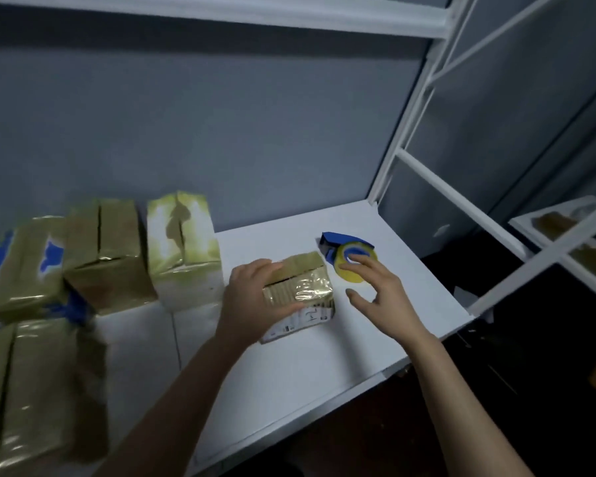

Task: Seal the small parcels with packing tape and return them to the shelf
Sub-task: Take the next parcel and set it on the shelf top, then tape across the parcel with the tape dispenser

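Note:
A small brown parcel [307, 287], partly wrapped in shiny tape with a white label on its front side, lies on the white shelf [410, 304]. My left hand [255, 297] grips its left end, fingers over the top and thumb on the near side. To its right stands a blue tape dispenser [338, 247] with a yellowish roll of packing tape [350, 274]. My right hand [375, 287] hovers over the roll with fingers spread, fingertips at the roll's blue core; it holds nothing.
Several taped parcels [107, 249] are stacked at the left of the shelf, some on white boxes [141, 339]. A white shelf upright [403, 132] and crossbars stand at the right. Another shelf with parcels [561, 225] shows at the far right. Dark floor lies below the shelf's front edge.

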